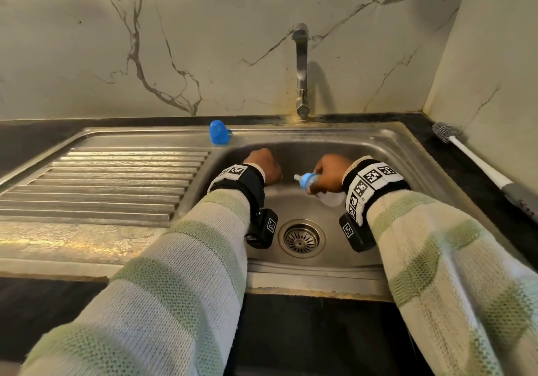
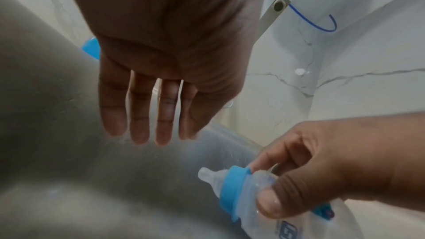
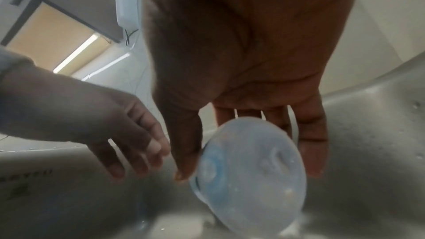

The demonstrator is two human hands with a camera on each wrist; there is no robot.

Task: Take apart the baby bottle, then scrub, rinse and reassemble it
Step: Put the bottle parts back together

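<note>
Over the steel sink basin [image 1: 378, 172] my right hand [image 1: 330, 173] grips a clear baby bottle [image 1: 332, 196] around its body, tilted with the clear teat [image 1: 297, 177] and blue collar [image 1: 309, 182] pointing left. The left wrist view shows the bottle [image 2: 260, 204], its blue collar [image 2: 232, 190], and the right thumb across its body. The right wrist view shows the bottle's round base [image 3: 250, 174] below my palm. My left hand [image 1: 263, 166] hangs a little left of the teat, fingers straight and empty [image 2: 147, 115]. A blue bottle cap [image 1: 218, 132] stands on the sink's back rim.
The tap [image 1: 301, 70] rises behind the basin, its spout above my hands. A bottle brush [image 1: 477, 160] with a white handle lies on the dark counter at the right. The ribbed drainboard [image 1: 116, 183] is to the left. The drain strainer [image 1: 301, 239] sits between my wrists.
</note>
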